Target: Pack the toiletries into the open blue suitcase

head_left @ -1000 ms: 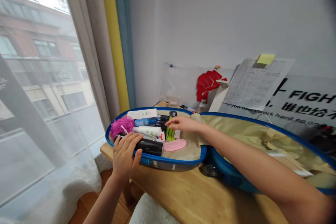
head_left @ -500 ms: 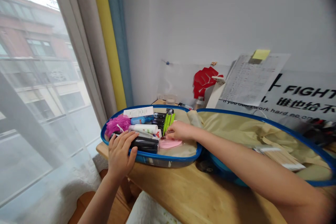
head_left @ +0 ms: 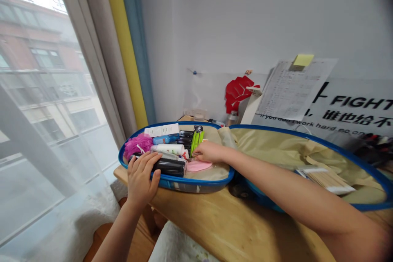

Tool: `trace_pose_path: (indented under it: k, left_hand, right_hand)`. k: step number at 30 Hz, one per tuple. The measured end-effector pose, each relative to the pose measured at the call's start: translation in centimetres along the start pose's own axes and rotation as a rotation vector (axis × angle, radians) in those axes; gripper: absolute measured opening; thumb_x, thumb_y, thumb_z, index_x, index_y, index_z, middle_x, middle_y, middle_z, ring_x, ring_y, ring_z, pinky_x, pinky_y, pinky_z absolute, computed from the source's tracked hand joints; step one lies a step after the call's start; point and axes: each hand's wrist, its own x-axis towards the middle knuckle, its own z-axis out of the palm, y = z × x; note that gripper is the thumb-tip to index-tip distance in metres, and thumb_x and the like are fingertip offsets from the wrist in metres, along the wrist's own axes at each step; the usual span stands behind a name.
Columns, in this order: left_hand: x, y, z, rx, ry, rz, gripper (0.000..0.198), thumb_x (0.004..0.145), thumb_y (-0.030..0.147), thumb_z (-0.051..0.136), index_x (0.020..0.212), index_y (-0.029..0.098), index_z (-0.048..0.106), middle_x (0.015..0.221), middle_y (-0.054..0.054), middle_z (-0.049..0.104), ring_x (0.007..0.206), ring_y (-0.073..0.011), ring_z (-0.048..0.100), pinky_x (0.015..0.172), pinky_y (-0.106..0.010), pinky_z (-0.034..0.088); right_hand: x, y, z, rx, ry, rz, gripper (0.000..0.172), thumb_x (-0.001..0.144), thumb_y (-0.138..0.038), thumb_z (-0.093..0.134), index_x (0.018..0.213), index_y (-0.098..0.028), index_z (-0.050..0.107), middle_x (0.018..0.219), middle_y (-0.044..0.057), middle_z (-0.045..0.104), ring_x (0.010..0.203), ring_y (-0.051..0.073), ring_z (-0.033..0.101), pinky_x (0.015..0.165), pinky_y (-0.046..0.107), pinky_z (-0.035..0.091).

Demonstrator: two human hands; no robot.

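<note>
a person's bare hands work over an open blue-rimmed case (head_left: 204,182) on a wooden table (head_left: 215,217), just below the center of the frame. the left hand (head_left: 143,176), lower left of center, lies with fingers loosely spread and thumb apart, draped over the near rim and the end of a black cylinder (head_left: 170,167); it grips nothing. the right hand (head_left: 210,151), at center, reaches in from the right, fingers bent and tips drawn together beside the green packs (head_left: 195,144) and above a pink pad (head_left: 199,166); whether the fingertips hold anything cannot be told. packed to the left are a white tube (head_left: 168,148), a blue bottle (head_left: 166,139), a white box (head_left: 161,130) and a purple puff (head_left: 138,145). in the case's other half, lower right of the frame, lies a packet of sticks (head_left: 327,179). papers (head_left: 296,90) and a red fist cutout (head_left: 238,94) show at upper right and center; a curtain (head_left: 92,49) hangs at upper left.
</note>
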Motion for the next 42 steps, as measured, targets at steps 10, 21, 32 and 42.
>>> trace_pose_path:
  k: [10,21,32,42]
  left_hand:
    - [0.0,0.0,0.1,-0.007,0.001,-0.007,0.036,0.092,0.034,0.035,0.115,0.020,0.060,0.116,-0.009,0.066,0.114,-0.0263,0.053,0.106,-0.045,0.023]
    - [0.0,0.0,0.1,-0.008,0.009,-0.003,0.036,0.092,0.033,0.035,0.115,0.020,0.060,0.115,-0.009,0.066,0.113,-0.0263,0.054,0.106,-0.045,0.024]
    - [0.1,0.0,0.0,-0.008,0.009,-0.002,0.036,0.092,0.033,0.035,0.115,0.021,0.060,0.115,-0.009,0.066,0.112,-0.0265,0.054,0.106,-0.045,0.024]
    - [0.1,0.0,0.0,-0.005,0.009,0.005,0.036,0.092,0.033,0.035,0.115,0.020,0.059,0.115,-0.009,0.066,0.112,-0.0269,0.054,0.105,-0.045,0.024]
  right_hand:
    - [-0.3,0.0,-0.7,0.023,0.098,0.111,0.036,0.092,-0.047,0.045,0.100,-0.016,0.061,0.098,0.004,0.063,0.088,0.014,0.060,0.082,0.036,0.049]
    - [-0.9,0.1,-1.4,0.086,0.138,0.148,0.038,0.092,-0.049,0.046,0.097,-0.015,0.063,0.095,0.004,0.065,0.087,0.014,0.061,0.082,0.036,0.050]
    - [-0.7,0.6,-1.1,0.098,0.088,0.016,0.028,0.090,-0.036,0.053,0.110,-0.017,0.060,0.112,0.006,0.061,0.098,0.016,0.059,0.087,0.039,0.049]
    - [-0.1,0.3,-0.4,0.110,0.101,0.001,0.027,0.086,-0.038,0.059,0.098,-0.015,0.061,0.096,0.003,0.063,0.085,0.013,0.059,0.078,0.034,0.050]
